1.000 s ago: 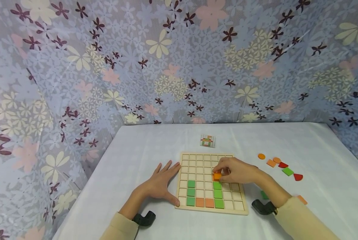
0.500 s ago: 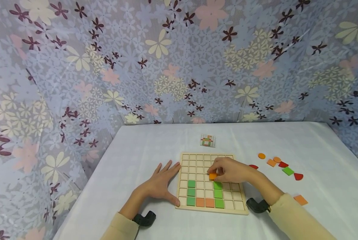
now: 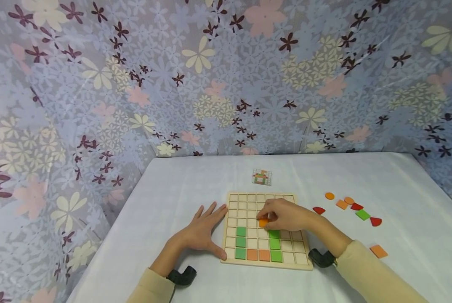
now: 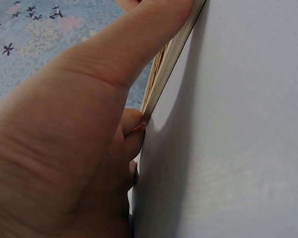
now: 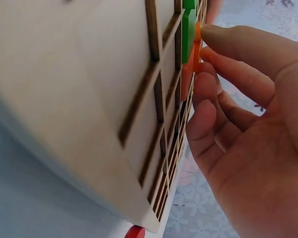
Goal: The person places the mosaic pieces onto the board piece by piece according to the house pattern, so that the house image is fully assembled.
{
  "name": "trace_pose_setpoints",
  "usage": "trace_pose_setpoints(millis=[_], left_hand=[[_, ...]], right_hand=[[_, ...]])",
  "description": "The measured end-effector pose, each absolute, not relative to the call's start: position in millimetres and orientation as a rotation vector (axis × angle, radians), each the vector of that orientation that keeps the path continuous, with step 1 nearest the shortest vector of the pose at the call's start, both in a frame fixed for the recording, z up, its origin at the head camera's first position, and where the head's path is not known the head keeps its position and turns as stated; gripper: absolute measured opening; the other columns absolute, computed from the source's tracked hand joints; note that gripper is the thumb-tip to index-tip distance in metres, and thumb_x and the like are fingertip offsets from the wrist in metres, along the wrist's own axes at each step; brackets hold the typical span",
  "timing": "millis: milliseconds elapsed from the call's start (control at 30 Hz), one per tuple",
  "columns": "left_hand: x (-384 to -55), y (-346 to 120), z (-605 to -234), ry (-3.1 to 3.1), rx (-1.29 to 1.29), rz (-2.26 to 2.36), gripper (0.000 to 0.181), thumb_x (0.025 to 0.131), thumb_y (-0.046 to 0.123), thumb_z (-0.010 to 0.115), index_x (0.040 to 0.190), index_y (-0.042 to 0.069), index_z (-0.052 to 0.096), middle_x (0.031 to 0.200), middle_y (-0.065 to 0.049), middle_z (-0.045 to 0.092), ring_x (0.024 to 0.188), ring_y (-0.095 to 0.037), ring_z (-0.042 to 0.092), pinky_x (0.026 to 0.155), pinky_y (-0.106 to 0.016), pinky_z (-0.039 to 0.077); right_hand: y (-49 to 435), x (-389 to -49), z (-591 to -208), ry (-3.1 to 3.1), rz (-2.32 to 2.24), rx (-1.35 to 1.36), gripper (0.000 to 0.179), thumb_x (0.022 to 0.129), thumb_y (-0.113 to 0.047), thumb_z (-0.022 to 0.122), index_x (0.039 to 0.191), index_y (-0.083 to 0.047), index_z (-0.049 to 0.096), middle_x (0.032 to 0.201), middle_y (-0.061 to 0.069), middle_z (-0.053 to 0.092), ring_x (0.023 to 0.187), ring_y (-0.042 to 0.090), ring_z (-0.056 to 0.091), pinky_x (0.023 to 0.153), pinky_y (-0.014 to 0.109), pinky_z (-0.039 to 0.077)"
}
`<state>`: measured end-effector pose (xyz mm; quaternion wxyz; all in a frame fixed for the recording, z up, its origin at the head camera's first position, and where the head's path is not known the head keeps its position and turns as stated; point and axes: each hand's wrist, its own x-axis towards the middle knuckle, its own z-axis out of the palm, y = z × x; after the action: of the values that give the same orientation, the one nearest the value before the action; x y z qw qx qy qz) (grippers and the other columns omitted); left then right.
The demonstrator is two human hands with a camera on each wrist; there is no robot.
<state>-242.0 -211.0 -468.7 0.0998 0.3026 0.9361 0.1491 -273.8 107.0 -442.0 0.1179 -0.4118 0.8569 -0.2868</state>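
My right hand [image 3: 286, 215] pinches a small orange square tile [image 3: 263, 222] between thumb and fingertips, low over the middle of a wooden grid board [image 3: 261, 266]. In the right wrist view the orange tile [image 5: 197, 49] stands at the fingertips, beside another orange tile [image 5: 187, 79] lying in a cell past the green tile [image 5: 188, 34]. Fingers spread, my left hand [image 3: 203, 232] lies along the board's left edge, thumb at the near corner. On the board are a dark green column [image 3: 240, 242], a light green column [image 3: 275, 244] and two orange tiles [image 3: 258, 255] between their near ends.
A small printed pattern card [image 3: 261, 177] lies beyond the board. Loose pieces lie to the right: orange discs [image 3: 330, 196], orange squares [image 3: 378, 251], a green square [image 3: 362, 214] and red quarter-round pieces [image 3: 376, 221]. A flowered cloth [image 3: 226, 105] hangs behind the white table [image 3: 195, 181].
My right hand has shifted left with the orange tile, from above the light green column to about one cell left. A red piece behind the wrist came into view. My left hand stayed put.
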Motion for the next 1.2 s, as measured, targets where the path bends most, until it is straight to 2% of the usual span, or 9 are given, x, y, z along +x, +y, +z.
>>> trace_pose_setpoints(millis=[633, 933, 1200], left_hand=[[-243, -212, -471, 2.777, 0.895, 0.448, 0.136, 0.05, 0.085, 0.067, 0.156, 0.018, 0.015, 0.16, 0.006, 0.011, 0.146, -0.023, -0.001, 0.113, -0.052, -0.005], [-243, -211, -470, 2.776, 0.889, 0.45, 0.136, 0.05, 0.085, 0.067, 0.156, 0.019, 0.015, 0.16, 0.005, 0.011, 0.146, -0.024, -0.001, 0.113, -0.052, -0.004], [-242, -211, -469, 2.768, 0.893, 0.456, 0.135, 0.05, 0.084, 0.068, 0.156, 0.018, 0.015, 0.16, 0.005, 0.012, 0.146, -0.024, -0.001, 0.113, -0.051, -0.005]], right_hand=[[106, -275, -443, 2.534, -0.856, -1.208, 0.026, 0.087, -0.019, 0.073, 0.113, -0.016, 0.072, 0.092, -0.008, 0.059, 0.076, 0.009, 0.054, 0.067, 0.026, 0.049], [125, -275, -429, 2.524, -0.885, -1.202, 0.025, 0.091, -0.02, 0.069, 0.114, -0.011, 0.071, 0.092, -0.008, 0.06, 0.073, 0.009, 0.054, 0.063, 0.026, 0.05], [154, -273, -427, 2.557, -0.898, -1.096, 0.026, 0.091, -0.018, 0.068, 0.116, -0.014, 0.069, 0.093, -0.007, 0.061, 0.074, 0.011, 0.054, 0.06, 0.026, 0.048]])
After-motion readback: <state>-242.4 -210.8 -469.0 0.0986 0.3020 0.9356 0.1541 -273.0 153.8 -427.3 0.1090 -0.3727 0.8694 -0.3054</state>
